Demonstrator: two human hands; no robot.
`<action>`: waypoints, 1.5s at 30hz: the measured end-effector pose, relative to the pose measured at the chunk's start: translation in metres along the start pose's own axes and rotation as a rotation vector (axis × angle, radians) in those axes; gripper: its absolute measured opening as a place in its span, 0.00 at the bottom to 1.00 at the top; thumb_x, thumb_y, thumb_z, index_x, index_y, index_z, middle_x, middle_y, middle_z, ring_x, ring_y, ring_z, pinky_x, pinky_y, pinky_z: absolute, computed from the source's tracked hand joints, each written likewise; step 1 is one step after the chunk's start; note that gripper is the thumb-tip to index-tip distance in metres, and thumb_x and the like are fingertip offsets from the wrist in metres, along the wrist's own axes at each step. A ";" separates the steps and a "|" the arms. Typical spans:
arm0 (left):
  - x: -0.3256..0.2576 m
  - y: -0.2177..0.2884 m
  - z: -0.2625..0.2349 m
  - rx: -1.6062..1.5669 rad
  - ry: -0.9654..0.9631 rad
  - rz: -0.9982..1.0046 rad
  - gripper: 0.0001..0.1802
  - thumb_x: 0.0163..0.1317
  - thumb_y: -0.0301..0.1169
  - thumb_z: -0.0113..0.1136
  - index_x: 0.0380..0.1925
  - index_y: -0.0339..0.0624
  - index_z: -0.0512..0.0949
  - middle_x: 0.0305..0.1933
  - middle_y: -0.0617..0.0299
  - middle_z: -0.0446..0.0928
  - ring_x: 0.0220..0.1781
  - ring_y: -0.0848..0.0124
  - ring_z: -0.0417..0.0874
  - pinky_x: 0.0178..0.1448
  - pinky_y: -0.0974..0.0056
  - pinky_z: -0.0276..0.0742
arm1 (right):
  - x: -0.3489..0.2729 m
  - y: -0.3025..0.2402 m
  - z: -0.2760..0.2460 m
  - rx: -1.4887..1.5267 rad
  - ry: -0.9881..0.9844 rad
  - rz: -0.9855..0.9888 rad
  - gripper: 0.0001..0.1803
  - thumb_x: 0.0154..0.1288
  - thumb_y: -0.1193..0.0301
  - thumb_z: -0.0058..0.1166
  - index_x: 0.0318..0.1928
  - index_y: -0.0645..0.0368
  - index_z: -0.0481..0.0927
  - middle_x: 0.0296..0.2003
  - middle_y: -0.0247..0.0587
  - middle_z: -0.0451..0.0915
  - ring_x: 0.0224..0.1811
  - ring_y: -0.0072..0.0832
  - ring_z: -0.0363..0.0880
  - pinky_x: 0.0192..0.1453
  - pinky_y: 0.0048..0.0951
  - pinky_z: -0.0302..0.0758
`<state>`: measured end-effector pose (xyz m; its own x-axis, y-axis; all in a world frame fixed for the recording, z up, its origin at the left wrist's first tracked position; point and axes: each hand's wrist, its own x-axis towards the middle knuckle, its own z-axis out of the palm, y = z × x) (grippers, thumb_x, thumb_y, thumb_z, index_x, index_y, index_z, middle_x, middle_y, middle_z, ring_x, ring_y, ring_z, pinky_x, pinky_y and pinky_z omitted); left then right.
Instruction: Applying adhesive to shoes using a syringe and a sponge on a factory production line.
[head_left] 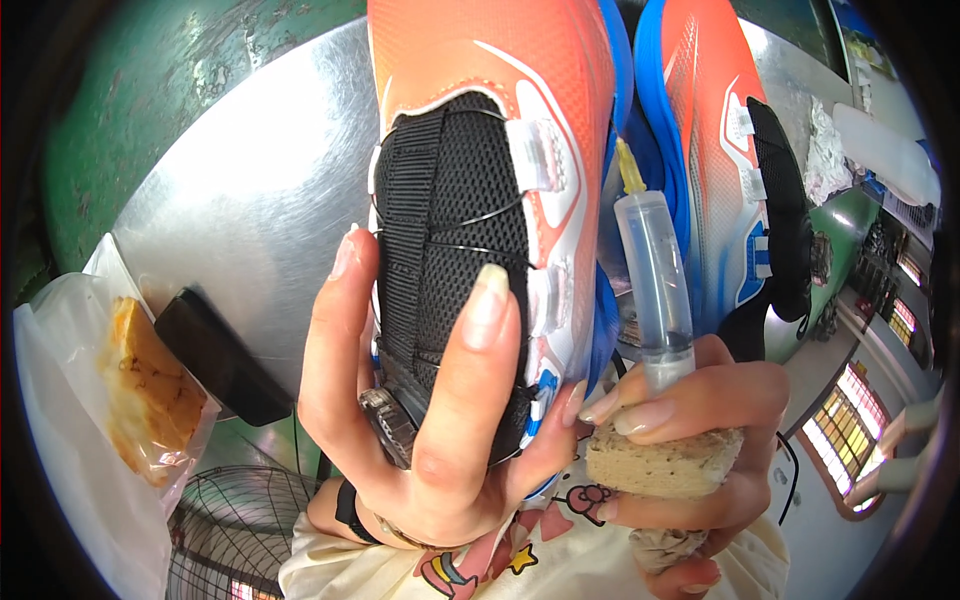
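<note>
My left hand grips an orange, white and blue sports shoe by its black mesh tongue, thumb and fingers wrapped around the heel end near a round dial. My right hand holds a clear plastic syringe with a yellowish tip pointing up beside the shoe, together with a tan sponge block. A second matching shoe lies just to the right on the shiny metal table.
A black flat object sits at the table's left edge. A clear plastic bag with yellowish pieces lies at the left. A wire fan guard shows below. Crumpled foil lies at the far right.
</note>
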<state>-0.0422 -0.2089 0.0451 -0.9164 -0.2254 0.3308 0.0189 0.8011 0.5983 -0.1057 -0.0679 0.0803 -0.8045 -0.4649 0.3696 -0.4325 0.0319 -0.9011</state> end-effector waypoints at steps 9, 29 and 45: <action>-0.001 0.007 -0.007 0.041 -0.073 -0.067 0.37 0.58 0.45 0.61 0.62 0.32 0.65 0.64 0.31 0.63 0.65 0.45 0.68 0.67 0.48 0.63 | -0.003 0.025 -0.013 0.132 -0.152 -0.289 0.33 0.73 0.45 0.38 0.27 0.63 0.79 0.40 0.66 0.73 0.26 0.31 0.78 0.24 0.22 0.73; -0.003 0.007 -0.002 0.014 -0.021 -0.094 0.38 0.60 0.46 0.60 0.63 0.30 0.64 0.63 0.33 0.64 0.65 0.47 0.68 0.69 0.49 0.62 | -0.017 -0.020 0.015 0.058 0.182 0.309 0.23 0.66 0.52 0.54 0.17 0.51 0.75 0.37 0.42 0.70 0.28 0.34 0.76 0.35 0.29 0.78; -0.001 0.008 -0.005 0.012 -0.069 -0.096 0.37 0.59 0.43 0.60 0.62 0.29 0.64 0.63 0.33 0.65 0.66 0.46 0.67 0.69 0.48 0.61 | -0.013 -0.029 0.001 0.003 0.006 0.358 0.30 0.68 0.43 0.44 0.17 0.51 0.76 0.37 0.44 0.71 0.27 0.34 0.76 0.37 0.34 0.75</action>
<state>-0.0389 -0.2050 0.0528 -0.9393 -0.2626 0.2210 -0.0745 0.7845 0.6156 -0.0827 -0.0637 0.1010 -0.9071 -0.4196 0.0320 -0.1219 0.1892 -0.9744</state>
